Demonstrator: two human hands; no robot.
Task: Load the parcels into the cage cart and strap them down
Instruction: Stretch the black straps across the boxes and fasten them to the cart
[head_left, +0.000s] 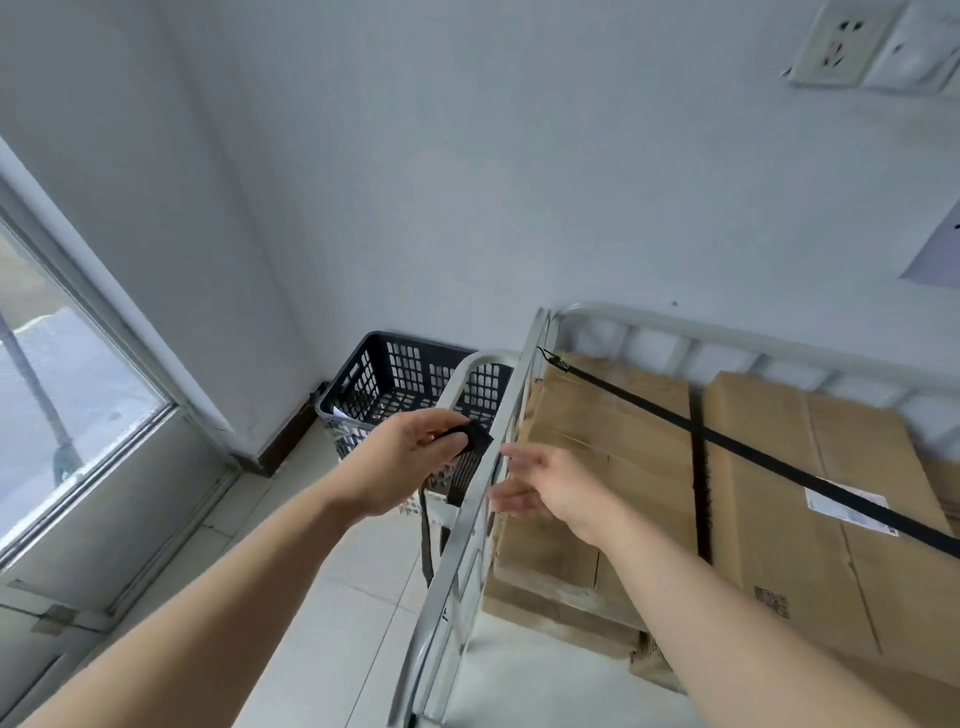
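**Second strap presented at the side rail**

The left hand (405, 462) pinches the end of a loose strap (470, 440) between thumb and fingers, just outside the side rail (521, 379) of the cage cart. The rest of that strap hangs toward the floor. The right hand (550, 491) is open, fingers spread and holding nothing, on the cart side of the rail and near the strap end. The parcels (613, 431) sit inside the cart, two large cardboard boxes side by side on lower ones. They are crossed by a fastened strap (753, 454) hooked at the rail's far end.

Likely hazards: the strap end may slip from the light pinch as it passes between hands, or the hanging length may catch on a rail bar. A strap drawn hard over a box edge could crush the cardboard, and one laid on the fastened strap may slide off it.

Room to move is tight on the left, where a black basket (384, 374) stands just beside the rail, against the wall. The gaps between the rail bars look narrow for a hand. Above the parcels the space is open — the easier route for the strap.
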